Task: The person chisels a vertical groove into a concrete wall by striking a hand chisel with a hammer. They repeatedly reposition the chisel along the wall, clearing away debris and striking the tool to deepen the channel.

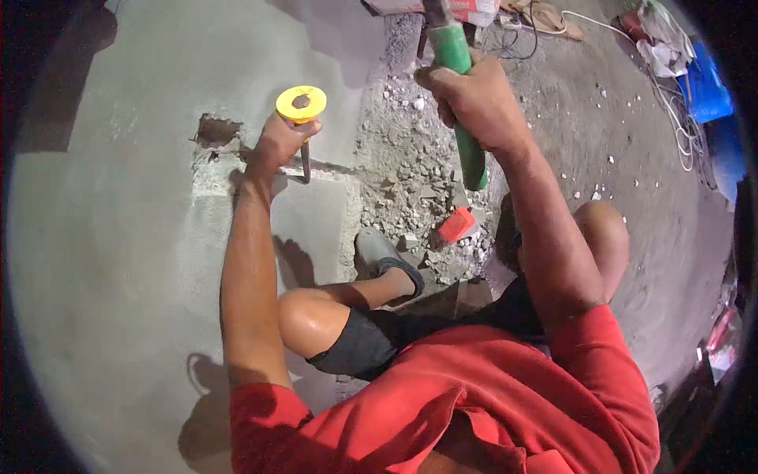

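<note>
My left hand (pixel 278 142) is wrapped around a chisel with a round yellow hand guard (pixel 317 101). Below the fist, the chisel's dark shaft (pixel 306 163) runs down to a cut groove in the grey plastered wall (pixel 150 229). My right hand (pixel 478 99) grips a hammer by its green handle (pixel 452 49), raised over the rubble. The top frame edge cuts off the hammer's head. A rough square hole (pixel 217 131) lies just left of my left hand.
Broken rubble (pixel 403 174) covers the floor along the wall, with an orange-red block (pixel 456 225) on it. My grey clog (pixel 377 249) stands beside the rubble. White cable (pixel 675 118), a blue container (pixel 705 83) and bags (pixel 663 39) lie at the upper right.
</note>
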The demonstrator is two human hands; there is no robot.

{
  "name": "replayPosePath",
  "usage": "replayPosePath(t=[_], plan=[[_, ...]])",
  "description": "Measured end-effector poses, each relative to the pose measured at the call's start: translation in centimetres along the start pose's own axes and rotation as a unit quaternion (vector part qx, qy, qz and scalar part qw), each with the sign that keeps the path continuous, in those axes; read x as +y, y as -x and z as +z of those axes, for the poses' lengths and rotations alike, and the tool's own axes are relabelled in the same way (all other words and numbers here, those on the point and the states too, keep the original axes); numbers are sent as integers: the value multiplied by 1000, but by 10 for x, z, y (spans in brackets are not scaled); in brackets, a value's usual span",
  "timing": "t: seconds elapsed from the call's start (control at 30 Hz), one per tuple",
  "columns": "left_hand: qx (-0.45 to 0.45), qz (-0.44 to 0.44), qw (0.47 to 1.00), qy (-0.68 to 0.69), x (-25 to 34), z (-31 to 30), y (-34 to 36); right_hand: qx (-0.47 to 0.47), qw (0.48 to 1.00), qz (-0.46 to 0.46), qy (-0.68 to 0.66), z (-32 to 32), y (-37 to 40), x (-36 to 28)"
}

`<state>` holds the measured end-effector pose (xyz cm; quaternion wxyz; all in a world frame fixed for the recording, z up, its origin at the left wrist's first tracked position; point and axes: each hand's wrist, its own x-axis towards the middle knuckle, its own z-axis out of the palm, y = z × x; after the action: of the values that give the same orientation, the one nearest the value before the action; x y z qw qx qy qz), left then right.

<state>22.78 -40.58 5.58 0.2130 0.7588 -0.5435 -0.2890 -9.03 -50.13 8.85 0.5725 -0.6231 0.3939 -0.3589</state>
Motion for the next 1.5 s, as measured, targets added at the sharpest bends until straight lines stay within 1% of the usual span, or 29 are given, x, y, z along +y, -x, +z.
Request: replayPosePath(t=[0.07, 0.13, 0.2, 0.27, 0.33, 0.37, 0.4, 0.47, 0.5, 0.53, 0.57, 0.6, 0.63, 0.67, 0.7, 0.73, 0.8, 0.87, 0.93, 1.0, 1.07, 1.13, 1.17, 1.2, 1.27, 1.3, 1.33, 1.4, 1.5], plan=[[42, 27, 998, 39, -4, -1, -5, -6, 1000, 0, -5, -2, 1, -2], [51, 46, 996, 53, -2, -6, -7, -38, 998, 14, 38, -3, -6, 2], [70, 83, 992, -57, 2, -18, -3, -46, 998, 20, 47, -3, -8, -2], [75, 79, 991, -71, 7, -21, 4, -57, 997, 26, 51, 0, -6, -7], [69, 77, 995, 5, -7, -19, 7, -81, 995, 35, 56, 1, -4, -12], [111, 88, 989, -36, -14, -14, 15, -77, 996, 19, 44, 5, -4, -4], [109, 90, 989, -38, -15, -12, 27, -73, 996, 18, 42, 5, -2, -6], [157, 87, 975, -130, -21, -9, 51, -95, 993, 5, 75, 5, 6, -17], [209, 87, 953, -201, -46, -6, 58, -102, 991, -3, 83, 7, 11, -21], [166, 59, 981, -86, -37, 4, 71, -92, 992, -2, 82, 10, 17, -24], [92, -60, 983, -148, -29, 10, 93, -90, 993, -7, 81, 17, 21, -28], [-4, -166, 960, -224, 12, 13, 118, -82, 994, -13, 73, 25, 29, -33], [77, -20, 981, -177, 1, 36, 117, -73, 995, -23, 62, 31, 38, -35], [146, 153, 966, -145, -9, 59, 115, -81, 994, -20, 67, 36, 46, -37], [201, 300, 921, -143, -19, 81, 113, -84, 994, -13, 74, 39, 55, -37], [199, 289, 924, -151, -11, 88, 124, -93, 992, -26, 79, 39, 61, -32], [205, 273, 931, -132, -5, 90, 130, -125, 992, 11, 21, 36, 74, -24], [207, 265, 935, -113, -2, 86, 135, -124, 991, 10, 43, 33, 86, -28], [199, 233, 948, -84, 0, 78, 145, -120, 991, 13, 60, 31, 97, -31], [221, 239, 943, -71, -3, 75, 146, -115, 989, 14, 95, 29, 103, -33], [269, 263, 923, -82, 1, 72, 155, -119, 989, -13, 82, 24, 106, -29], [271, 263, 921, -100, 8, 63, 160, -105, 984, -50, 136, 24, 110, -33], [286, 277, 909, -121, 9, 60, 158, -93, 988, -17, 126, 23, 117, -41], [302, 291, 897, -142, 11, 57, 157, -99, 986, -22, 132, 22, 119, -44], [317, 293, 894, -117, 17, 51, 157, -75, 981, -73, 162, 19, 122, -50], [320, 295, 892, -118, 19, 47, 156, -72, 985, -36, 152, 20, 128, -62], [324, 298, 890, -121, 21, 44, 155, -73, 984, -42, 156, 19, 130, -65], [332, 315, 883, -103, 25, 40, 157, -62, 982, -114, 135, 16, 133, -69], [350, 303, 882, -89, 31, 35, 153, -43, 985, -107, 128, 12, 144, -81]])
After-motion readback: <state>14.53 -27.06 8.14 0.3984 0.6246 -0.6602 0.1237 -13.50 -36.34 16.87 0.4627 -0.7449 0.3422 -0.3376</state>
